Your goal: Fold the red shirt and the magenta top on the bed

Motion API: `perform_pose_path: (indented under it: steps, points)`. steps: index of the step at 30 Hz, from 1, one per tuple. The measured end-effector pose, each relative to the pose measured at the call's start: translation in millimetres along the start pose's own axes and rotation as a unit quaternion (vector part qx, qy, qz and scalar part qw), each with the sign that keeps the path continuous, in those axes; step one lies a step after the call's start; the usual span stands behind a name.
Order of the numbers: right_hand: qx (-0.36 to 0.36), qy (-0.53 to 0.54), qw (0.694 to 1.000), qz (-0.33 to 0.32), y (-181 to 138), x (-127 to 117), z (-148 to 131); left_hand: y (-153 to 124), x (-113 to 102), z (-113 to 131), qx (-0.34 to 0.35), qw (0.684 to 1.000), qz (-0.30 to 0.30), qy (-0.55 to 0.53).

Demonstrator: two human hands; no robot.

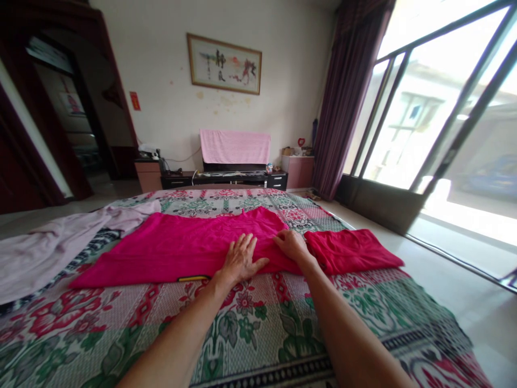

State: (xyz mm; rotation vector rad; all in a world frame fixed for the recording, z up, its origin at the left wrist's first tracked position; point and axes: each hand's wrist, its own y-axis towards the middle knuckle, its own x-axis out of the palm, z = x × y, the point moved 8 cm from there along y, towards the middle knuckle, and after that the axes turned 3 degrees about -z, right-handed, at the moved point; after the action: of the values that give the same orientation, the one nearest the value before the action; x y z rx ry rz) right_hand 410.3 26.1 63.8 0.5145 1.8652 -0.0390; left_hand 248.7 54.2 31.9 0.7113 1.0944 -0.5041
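A bright pink piece of clothing [173, 245] lies spread lengthwise over the patterned cover in the head view. My left hand [240, 258] rests flat on it with the fingers apart. Close by on the right, my right hand [293, 245] has its fingers curled and closed at the pink fabric near its right end. Just beyond that hand lies a folded red cloth [355, 250]. A small yellow and black strip [194, 278] shows at the garment's near edge. What kind of clothing it is cannot be made out.
A floral cover [226, 334] spreads beneath everything. Pale pink clothing [52, 248] is heaped at the left. Behind stand a low black cabinet [278, 180] and a screen draped with a pink cloth [235, 146]. A large glazed door [404, 134] is at the right.
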Motion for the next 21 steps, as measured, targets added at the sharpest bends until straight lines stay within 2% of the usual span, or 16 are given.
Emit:
perform_pose_path:
  steps: [7,12,17,21]
  points:
    - [-0.013,0.0,0.999,0.039,8.8,11.6,1.6,-1.2,10.4,0.6,-0.002,0.996,-0.093,-0.013]
    - [0.0,0.027,0.999,0.047,15.3,15.0,10.5,-1.5,11.8,2.1,0.006,0.992,-0.123,-0.013]
    - [0.046,0.033,0.997,0.054,20.2,18.0,20.2,-2.2,11.8,2.5,0.011,0.991,-0.133,-0.011]
    - [0.03,0.001,0.999,0.021,25.2,13.2,16.9,-2.8,14.3,1.1,0.012,0.989,-0.147,-0.009]
